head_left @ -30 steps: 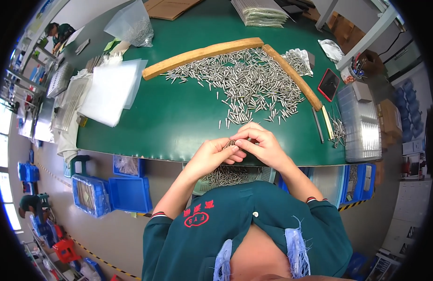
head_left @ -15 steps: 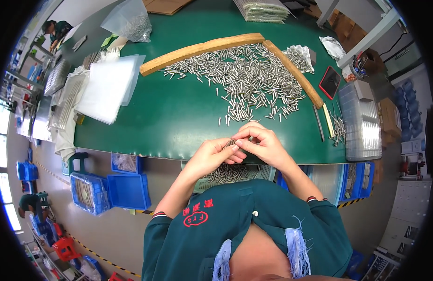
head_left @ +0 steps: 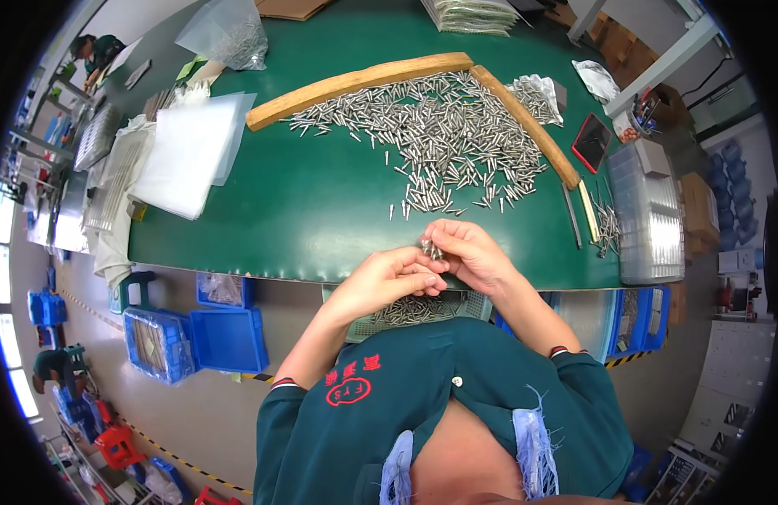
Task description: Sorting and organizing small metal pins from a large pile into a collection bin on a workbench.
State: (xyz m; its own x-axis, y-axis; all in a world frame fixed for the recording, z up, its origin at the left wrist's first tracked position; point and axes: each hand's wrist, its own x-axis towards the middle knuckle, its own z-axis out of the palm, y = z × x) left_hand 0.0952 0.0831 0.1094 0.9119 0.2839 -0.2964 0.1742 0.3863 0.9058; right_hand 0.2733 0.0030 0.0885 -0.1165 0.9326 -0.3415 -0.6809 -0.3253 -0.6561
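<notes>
Just in front of the table's near edge, my right hand (head_left: 473, 254) is closed around a small bunch of metal pins (head_left: 432, 249), their ends showing between thumb and fingers. My left hand (head_left: 395, 279) is beside it, fingers curled and tips meeting the right hand's fingers; whether anything is inside its grip is hidden. Beyond both hands a wide heap of silver tapered pins (head_left: 443, 135) covers the green table (head_left: 305, 219), a few lying loose at its near side. Below the hands, a pale green basket (head_left: 466, 308) holds more dark pins.
Two wooden bars (head_left: 355, 86) border the heap at the back and right. Clear plastic sheets (head_left: 187, 156) lie left. A phone (head_left: 591, 143), thin rods (head_left: 608, 231) and a clear plastic box (head_left: 650, 219) are right. Blue bins (head_left: 229, 341) stand below the table.
The bunch of pins, earlier between both hands on the left hand's side, is now in my right hand. The right hand has turned; the left fingers have curled in.
</notes>
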